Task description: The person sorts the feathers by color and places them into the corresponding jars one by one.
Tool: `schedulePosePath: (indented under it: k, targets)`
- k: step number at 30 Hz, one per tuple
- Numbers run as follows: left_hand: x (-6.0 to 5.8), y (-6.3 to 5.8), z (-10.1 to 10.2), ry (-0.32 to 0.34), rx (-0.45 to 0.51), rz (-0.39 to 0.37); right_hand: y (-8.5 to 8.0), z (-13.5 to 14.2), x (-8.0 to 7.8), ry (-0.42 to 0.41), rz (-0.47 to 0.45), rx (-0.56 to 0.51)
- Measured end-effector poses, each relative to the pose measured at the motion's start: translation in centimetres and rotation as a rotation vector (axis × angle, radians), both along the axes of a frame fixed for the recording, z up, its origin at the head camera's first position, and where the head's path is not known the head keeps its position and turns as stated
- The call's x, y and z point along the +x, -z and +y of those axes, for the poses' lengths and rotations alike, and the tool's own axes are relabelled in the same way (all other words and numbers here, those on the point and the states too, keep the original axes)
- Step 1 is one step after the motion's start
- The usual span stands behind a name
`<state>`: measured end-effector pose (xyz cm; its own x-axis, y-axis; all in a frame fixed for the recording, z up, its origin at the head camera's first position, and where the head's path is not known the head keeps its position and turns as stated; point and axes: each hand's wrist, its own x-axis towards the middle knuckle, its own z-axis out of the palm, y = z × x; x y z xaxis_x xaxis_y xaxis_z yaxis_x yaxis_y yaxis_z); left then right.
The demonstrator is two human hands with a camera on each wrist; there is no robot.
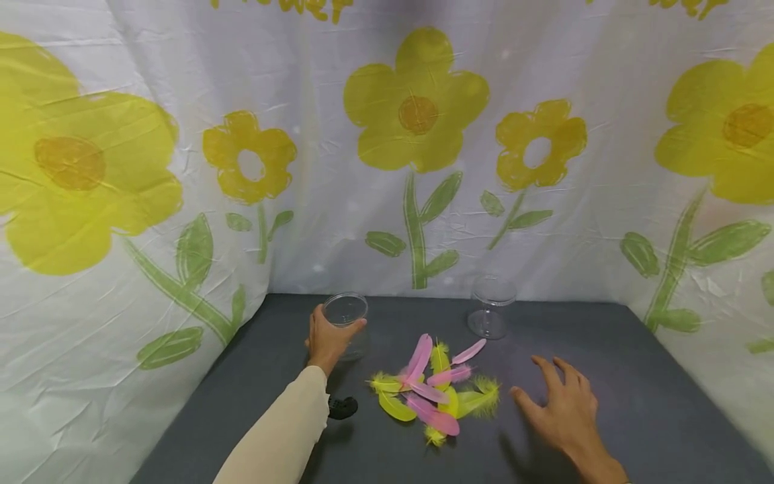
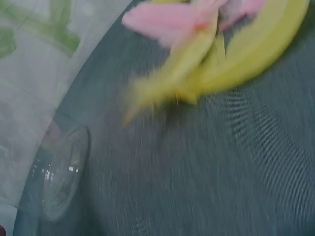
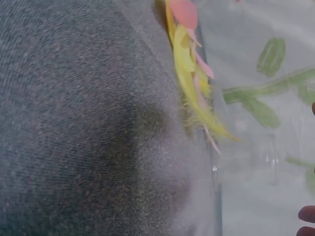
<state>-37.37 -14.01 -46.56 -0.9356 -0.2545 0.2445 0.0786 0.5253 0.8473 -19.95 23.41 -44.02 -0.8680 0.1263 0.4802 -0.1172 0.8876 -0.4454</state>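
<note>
My left hand (image 1: 331,341) grips a clear round jar (image 1: 346,310) by its side, fingers and thumb curled around it, at the back left of the table. In the left wrist view the jar (image 2: 64,172) shows at the left edge, and most of that hand is out of frame. My right hand (image 1: 562,403) hovers over the right side with fingers spread, holding nothing. Only its fingertips (image 3: 307,214) show in the right wrist view. Between the hands lies a loose pile of pink and yellow feathers (image 1: 417,386).
A second clear jar (image 1: 488,323) stands at the back right of the dark grey table (image 1: 635,356). A small black object (image 1: 342,407) shows beside the left sleeve. A white cloth (image 1: 326,222) printed with yellow flowers encloses the table's back and sides.
</note>
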Motion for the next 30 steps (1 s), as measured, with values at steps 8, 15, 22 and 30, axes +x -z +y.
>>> schedulePosePath:
  k: [8, 15, 22, 30]
  targets:
    - [3.0, 1.0, -3.5, -0.046, 0.075, 0.057, 0.0, 0.3, -0.6, -0.007, 0.067, -0.174]
    - [6.6, 1.5, -4.7, -0.039, 0.095, 0.087, -0.3, 0.1, -0.9, 0.033, 0.062, -0.274]
    - [10.0, 1.8, -5.0, -0.043, 0.102, 0.161, 0.1, -0.5, -1.4, 0.062, 0.112, -0.332]
    - [12.4, 2.4, -3.6, -0.097, 0.104, 0.239, 0.5, -2.5, -1.5, 0.063, 0.155, -0.363]
